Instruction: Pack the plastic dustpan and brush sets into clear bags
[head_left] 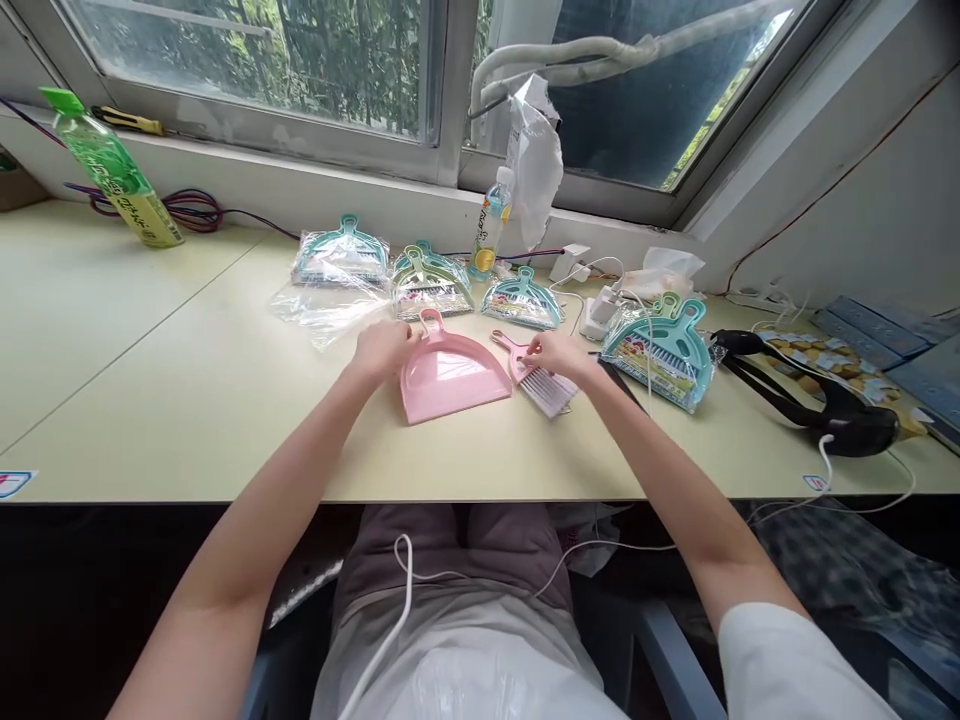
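Observation:
A pink dustpan [457, 375] lies flat on the table before me, its looped handle pointing toward the window. My left hand [386, 348] is closed at the dustpan's upper left edge, fingertips on the rim beside the handle. To the right rests a small pink hand brush [517, 360] with pale bristles [551, 393] angled toward me. My right hand [561, 355] pinches the brush near where the handle meets the head; the fingers partly cover it. Something small lies partly hidden under the bristles.
Behind stand plastic-wrapped dustpan sets [341, 255], with another wrapped pair [664, 350] at right. A clear plastic bag [322, 305], a drink bottle [491, 225] and white chargers [600, 310] are nearby. A green-capped bottle [120, 185] stands left; a black strapped device [847, 420] lies right.

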